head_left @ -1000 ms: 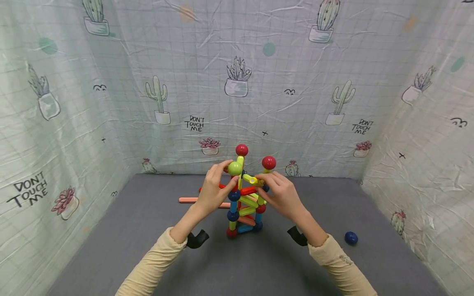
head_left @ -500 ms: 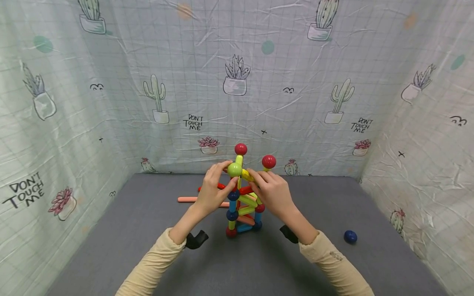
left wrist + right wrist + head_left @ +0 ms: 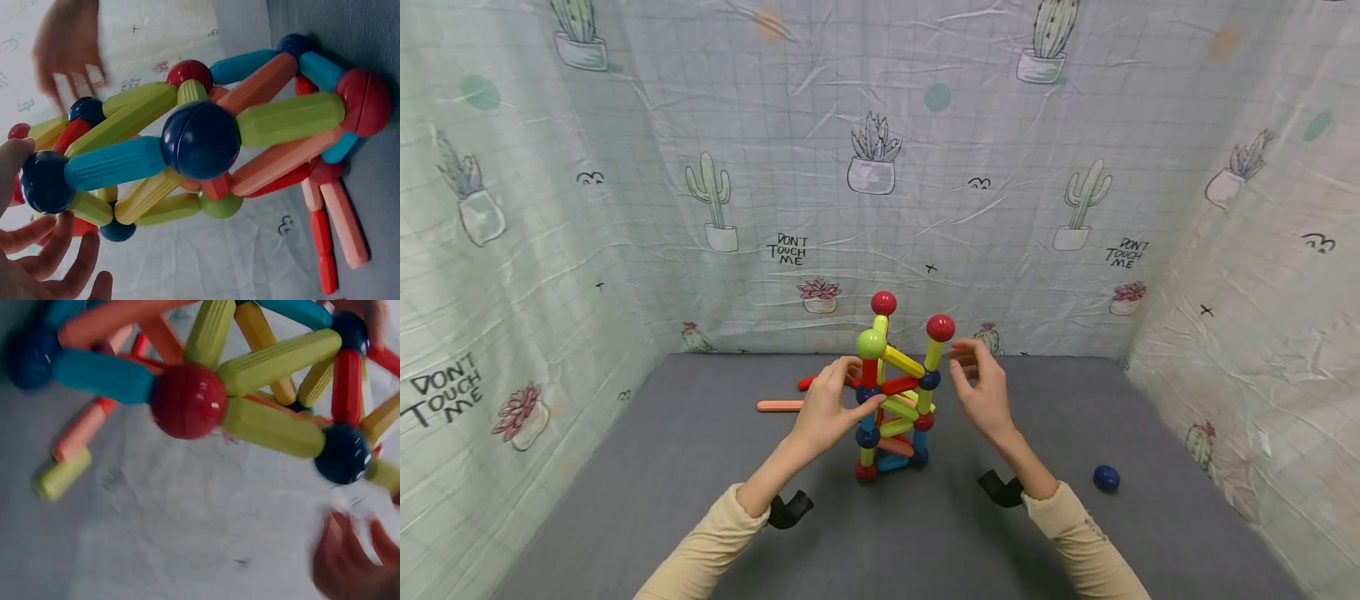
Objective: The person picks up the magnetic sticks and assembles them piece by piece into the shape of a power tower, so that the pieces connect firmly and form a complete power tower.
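A tower of colored magnetic rods and balls stands upright on the grey table. My left hand is at its left column, thumb and fingers on opposite sides of an upper dark blue ball. Above that ball, a red rod carries a light green ball. A yellow rod slants from the green ball toward the right column, which a red ball tops. Beside that column, my right hand is apart from the tower, fingers loosely bent and holding nothing.
A loose blue ball lies on the table at the right. Left of the tower, a pink rod and a red rod extend low over the table. A cactus-printed sheet encloses the back and sides.
My right hand brought the yellow rod to the green ball, released it and withdrew to the right. My left hand lowered from the green ball to the blue ball below.
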The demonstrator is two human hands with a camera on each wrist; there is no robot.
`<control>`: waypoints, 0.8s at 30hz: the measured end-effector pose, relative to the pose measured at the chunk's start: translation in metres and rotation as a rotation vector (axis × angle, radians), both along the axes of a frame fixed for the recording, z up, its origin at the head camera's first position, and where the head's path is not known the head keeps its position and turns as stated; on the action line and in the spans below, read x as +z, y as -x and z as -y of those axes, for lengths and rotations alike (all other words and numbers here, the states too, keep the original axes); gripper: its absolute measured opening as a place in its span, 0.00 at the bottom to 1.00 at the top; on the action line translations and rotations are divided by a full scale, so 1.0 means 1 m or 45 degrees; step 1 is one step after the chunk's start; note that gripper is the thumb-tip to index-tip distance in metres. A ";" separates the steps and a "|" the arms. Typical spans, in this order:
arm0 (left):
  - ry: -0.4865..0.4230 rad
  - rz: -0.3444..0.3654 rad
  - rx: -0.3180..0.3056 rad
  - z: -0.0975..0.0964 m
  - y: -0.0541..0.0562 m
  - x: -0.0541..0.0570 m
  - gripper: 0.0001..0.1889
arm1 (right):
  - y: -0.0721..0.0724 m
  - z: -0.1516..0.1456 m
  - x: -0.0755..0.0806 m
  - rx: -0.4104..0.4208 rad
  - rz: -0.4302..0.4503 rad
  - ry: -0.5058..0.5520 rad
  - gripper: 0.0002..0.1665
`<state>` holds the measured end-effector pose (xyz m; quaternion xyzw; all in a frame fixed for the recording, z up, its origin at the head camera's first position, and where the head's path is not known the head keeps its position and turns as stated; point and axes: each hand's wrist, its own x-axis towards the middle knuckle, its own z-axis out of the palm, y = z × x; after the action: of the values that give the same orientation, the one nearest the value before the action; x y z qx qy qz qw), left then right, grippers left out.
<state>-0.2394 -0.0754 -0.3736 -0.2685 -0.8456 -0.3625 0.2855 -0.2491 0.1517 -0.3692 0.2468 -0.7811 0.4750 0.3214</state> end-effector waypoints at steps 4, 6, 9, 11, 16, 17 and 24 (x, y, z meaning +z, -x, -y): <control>0.013 0.103 0.029 0.004 0.000 -0.001 0.20 | 0.006 -0.007 -0.005 0.260 0.542 -0.029 0.18; 0.017 0.132 0.038 0.008 0.001 0.001 0.20 | 0.006 -0.009 -0.006 0.325 0.612 -0.053 0.18; 0.010 0.198 0.049 0.018 0.005 0.003 0.19 | -0.001 -0.008 -0.004 0.379 0.603 -0.084 0.17; -0.008 0.242 0.042 0.026 0.010 0.004 0.18 | -0.008 -0.006 -0.002 0.452 0.592 -0.102 0.16; -0.080 0.308 -0.029 0.040 0.029 0.006 0.15 | -0.025 0.012 0.001 0.721 0.561 -0.108 0.16; -0.087 0.322 -0.044 0.042 0.033 0.006 0.15 | -0.028 0.017 0.001 0.772 0.554 -0.115 0.17; -0.111 0.439 -0.139 0.044 0.055 0.006 0.16 | -0.036 0.041 -0.006 0.967 0.471 -0.207 0.21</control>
<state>-0.2942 -0.1194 -0.3674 -0.2352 -0.8497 -0.4544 0.1277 -0.2130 0.1105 -0.3751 0.4520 -0.7143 0.5326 -0.0421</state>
